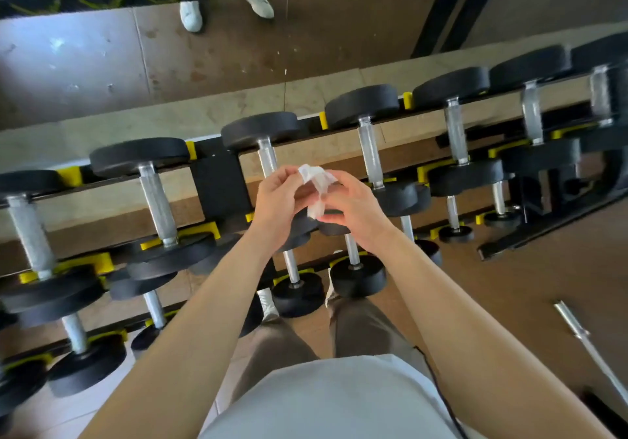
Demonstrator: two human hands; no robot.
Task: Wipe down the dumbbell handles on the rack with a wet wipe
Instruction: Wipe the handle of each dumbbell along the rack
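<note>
Dumbbell handles (370, 156), silvery and knurled, lie side by side between black round weights on a tiered black rack (217, 180) fitted with yellow cradles (69, 177); the rows run from the lower left up to the far right of the head view. Both bare forearms reach forward over the middle of the rack. A crumpled white wet wipe (317, 183) is held up between the two hands, in front of the upper-row handle near the rack's central post; whether it touches that handle cannot be told. The left hand (277, 200) has its fingers curled, pinching the wipe's upper left edge. The right hand (353, 207) is also curled round the wipe, gripping its right side and lower tail. Beneath the arms show a light grey shirt (339, 401) and tan trousers (363, 330). A bare steel bar (584, 340) lies on the brown floor (509, 285) at the right. Along the top edge, a mirror (306, 41) reflects white shoes and more weights.
</note>
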